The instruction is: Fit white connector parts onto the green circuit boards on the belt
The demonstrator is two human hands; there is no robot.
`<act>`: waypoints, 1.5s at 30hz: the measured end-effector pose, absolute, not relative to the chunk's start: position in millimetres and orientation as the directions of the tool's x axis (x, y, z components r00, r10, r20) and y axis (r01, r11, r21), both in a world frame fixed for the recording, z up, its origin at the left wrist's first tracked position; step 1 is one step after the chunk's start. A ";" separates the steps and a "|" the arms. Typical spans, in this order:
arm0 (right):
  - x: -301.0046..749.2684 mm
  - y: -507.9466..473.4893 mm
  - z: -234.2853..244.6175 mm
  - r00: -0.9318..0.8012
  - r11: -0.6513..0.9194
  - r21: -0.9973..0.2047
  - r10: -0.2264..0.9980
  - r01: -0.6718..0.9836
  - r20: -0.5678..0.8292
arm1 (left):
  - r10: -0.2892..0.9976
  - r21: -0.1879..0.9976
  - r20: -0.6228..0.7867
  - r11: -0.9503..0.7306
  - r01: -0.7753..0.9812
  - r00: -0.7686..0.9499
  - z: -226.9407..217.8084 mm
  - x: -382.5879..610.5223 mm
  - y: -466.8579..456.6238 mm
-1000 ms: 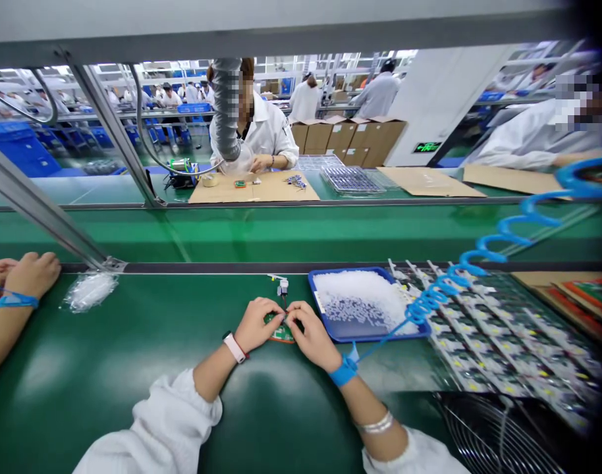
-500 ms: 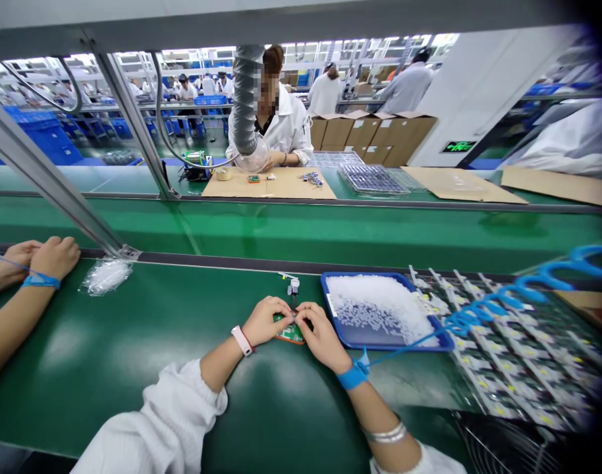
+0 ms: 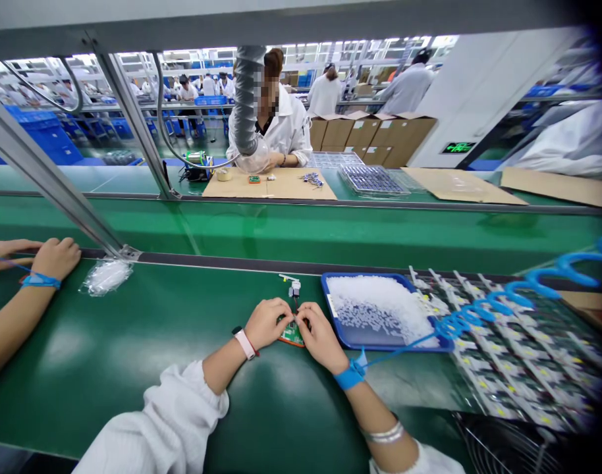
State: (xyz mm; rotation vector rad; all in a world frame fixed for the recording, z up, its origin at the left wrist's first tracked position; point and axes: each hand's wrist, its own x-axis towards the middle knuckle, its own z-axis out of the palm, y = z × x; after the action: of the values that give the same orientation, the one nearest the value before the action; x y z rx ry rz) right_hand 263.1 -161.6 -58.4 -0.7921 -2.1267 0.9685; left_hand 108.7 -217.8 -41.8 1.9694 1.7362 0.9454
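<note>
Green factory workbench, left hand, right hand together, clamped on small circuit board; blue tray of white bits just right.

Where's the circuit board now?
Head view: the circuit board sits between the left hand and right hand, just left of the blue tray.

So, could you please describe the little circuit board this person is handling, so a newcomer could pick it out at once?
On the green-topped workbench, find the blue plastic tray of white pieces. Left of it, the person's left hand and right hand meet over a small green circuit board. It alone sits between the hands, apart from the rows of boards right of the tray.
</note>
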 end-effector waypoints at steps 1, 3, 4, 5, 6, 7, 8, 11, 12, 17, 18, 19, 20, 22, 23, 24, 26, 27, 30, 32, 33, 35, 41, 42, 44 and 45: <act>262.9 -161.4 -58.3 -0.595 0.541 -0.805 0.739 0.245 0.316 | 0.971 0.651 0.239 -0.176 0.738 0.020 -40.5 109.0 -217.7; 262.2 -160.5 -58.8 -0.586 0.534 -0.809 0.746 0.246 0.315 | 0.980 0.657 0.199 -0.129 0.743 -0.006 -37.5 109.8 -216.3; 261.8 -159.8 -59.2 -0.581 0.529 -0.811 0.752 0.251 0.311 | 0.985 0.663 0.172 -0.101 0.741 -0.019 -35.9 110.2 -215.0; 261.4 -159.0 -59.7 -0.576 0.523 -0.812 0.758 0.259 0.305 | 0.989 0.671 0.145 -0.077 0.738 -0.028 -34.3 110.6 -213.1; 261.1 -158.2 -60.1 -0.574 0.518 -0.812 0.763 0.269 0.297 | 0.992 0.678 0.120 -0.058 0.733 -0.032 -32.8 110.8 -210.9; 260.8 -157.4 -60.4 -0.575 0.514 -0.811 0.766 0.279 0.287 | 0.995 0.683 0.100 -0.045 0.729 -0.032 -31.5 110.9 -208.6; 260.6 -156.7 -60.5 -0.577 0.511 -0.810 0.768 0.288 0.279 | 0.996 0.687 0.085 -0.038 0.726 -0.028 -30.6 110.9 -206.4; 260.8 -156.8 -59.0 -0.581 0.505 -0.808 0.770 0.302 0.264 | 0.997 0.694 0.076 -0.036 0.719 -0.024 -29.8 109.8 -204.3; 261.1 -157.7 -57.9 -0.579 0.501 -0.810 0.773 0.303 0.262 | 0.996 0.695 0.085 -0.035 0.718 -0.034 -30.3 109.1 -206.1; 263.3 -164.3 -50.9 -0.545 0.468 -0.844 0.794 0.263 0.270 | 0.976 0.659 0.218 -0.168 0.733 0.028 -37.0 101.0 -232.5; 263.7 -165.0 -49.7 -0.530 0.459 -0.852 0.802 0.252 0.275 | 0.971 0.630 0.222 -0.216 0.746 0.094 -38.0 98.9 -238.4; 264.1 -165.3 -48.9 -0.511 0.451 -0.860 0.812 0.239 0.283 | 0.966 0.599 0.209 -0.251 0.760 0.155 -38.3 97.0 -243.2; 264.6 -165.2 -48.4 -0.484 0.446 -0.867 0.823 0.222 0.299 | 0.962 0.567 0.187 -0.272 0.777 0.201 -37.5 95.1 -246.6; 266.2 -164.4 -48.5 -0.409 0.444 -0.878 0.845 0.177 0.344 | 0.958 0.526 0.151 -0.287 0.801 0.244 -33.0 91.2 -247.1; 267.1 -163.9 -49.1 -0.368 0.446 -0.882 0.854 0.154 0.367 | 0.958 0.534 0.145 -0.287 0.795 0.248 -29.4 88.7 -243.7; 268.2 -163.4 -50.0 -0.329 0.446 -0.885 0.862 0.134 0.385 | 0.960 0.566 0.148 -0.280 0.776 0.239 -25.3 85.5 -237.4; 270.1 -162.6 -51.9 -0.272 0.438 -0.892 0.877 0.113 0.397 | 0.973 0.681 0.170 -0.232 0.695 0.158 -16.2 76.7 -216.3; 270.9 -162.4 -52.8 -0.257 0.431 -0.896 0.883 0.109 0.393 | 0.980 0.748 0.186 -0.190 0.635 0.074 -11.7 71.3 -201.7; 271.6 -162.2 -53.4 -0.257 0.425 -0.898 0.885 0.112 0.387 | 0.928 0.874 0.255 -0.102 0.474 -0.270 -1.7 53.5 -149.5; 271.2 -162.2 -52.4 -0.277 0.433 -0.893 0.879 0.124 0.388 | 0.836 0.867 0.341 -0.104 0.487 -0.430 0.3 42.3 -116.9; 270.9 -162.3 -51.7 -0.284 0.437 -0.890 0.877 0.131 0.388 | 0.792 0.841 0.389 -0.096 0.532 -0.470 -0.5 37.1 -104.0; 270.3 -162.5 -50.0 -0.293 0.439 -0.887 0.875 0.142 0.386 | 0.776 0.750 0.438 -0.038 0.660 -0.454 -6.1 27.4 -86.7; 268.6 -162.2 -45.9 -0.355 0.434 -0.883 0.865 0.178 0.354 | 0.875 0.565 0.317 0.136 0.814 -0.365 -33.3 3.7 -80.8; 268.4 -161.8 -45.9 -0.373 0.428 -0.883 0.864 0.193 0.338 | 0.877 0.556 0.312 0.144 0.819 -0.366 -35.5 2.1 -82.0; 268.7 -160.9 -47.6 -0.401 0.414 -0.882 0.864 0.226 0.304 | 0.876 0.537 0.323 0.143 0.831 -0.359 -37.0 3.1 -85.7; 269.2 -160.4 -49.3 -0.410 0.411 -0.880 0.864 0.239 0.293 | 0.874 0.528 0.336 0.135 0.839 -0.352 -36.7 5.8 -88.6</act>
State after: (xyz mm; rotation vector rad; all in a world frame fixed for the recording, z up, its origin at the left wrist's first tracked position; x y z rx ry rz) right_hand 269.2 -160.4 -49.3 -0.9427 -1.8783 1.0009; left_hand 5.8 -88.6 -36.7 1.7571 2.3256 1.0212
